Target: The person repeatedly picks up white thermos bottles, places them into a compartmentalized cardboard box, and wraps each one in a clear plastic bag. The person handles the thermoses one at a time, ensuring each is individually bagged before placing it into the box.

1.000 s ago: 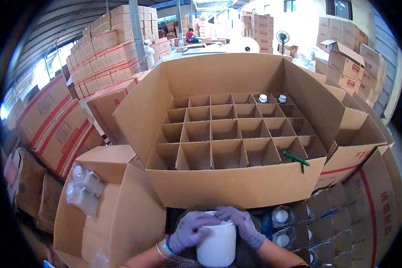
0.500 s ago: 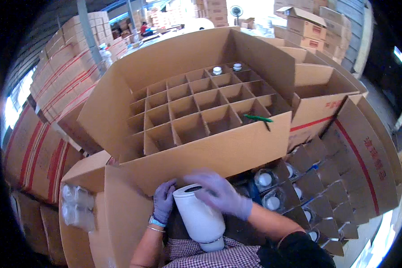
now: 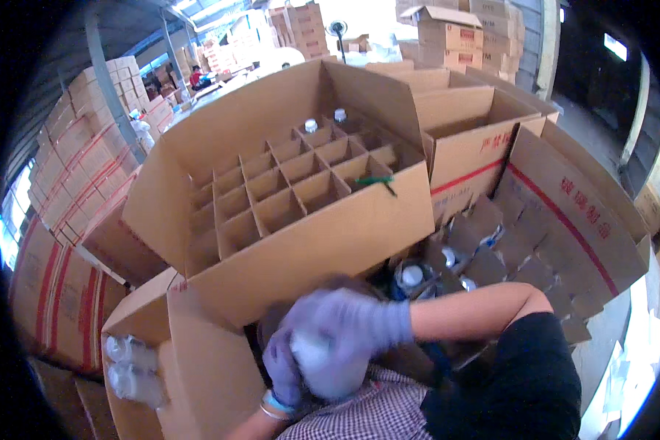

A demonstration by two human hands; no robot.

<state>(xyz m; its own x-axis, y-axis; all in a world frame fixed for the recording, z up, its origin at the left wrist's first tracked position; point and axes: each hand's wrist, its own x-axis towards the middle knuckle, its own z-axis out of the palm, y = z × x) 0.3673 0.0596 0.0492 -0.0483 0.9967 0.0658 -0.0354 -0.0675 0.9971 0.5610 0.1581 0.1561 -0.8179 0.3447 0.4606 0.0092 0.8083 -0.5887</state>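
Note:
In my lap is a white bottle-shaped container (image 3: 319, 367), its top covered by my hands. My gloved left hand (image 3: 282, 367) is closed against its left side. Over its top and right side lies my gloved right hand (image 3: 345, 326), its fingers smeared by motion, so their grip cannot be read. Right in front stands an open cardboard carton (image 3: 323, 242) with divider cells. Two capped bottles show in its far cells, one of them a clear-necked bottle (image 3: 312, 126). A green strip (image 3: 374, 180) lies on its near right rim.
At right, an opened carton (image 3: 565, 198) has loose dividers and white-capped bottles (image 3: 412, 276). A carton at lower left holds clear wrapped containers (image 3: 133, 374). Behind are stacked cartons (image 3: 81, 161), a fan (image 3: 337, 29) and, farther off, a person in red (image 3: 196, 77).
My right hand has come down over the container, and my left hand has moved in closer to it. My view has shifted, so the cartons sit farther left.

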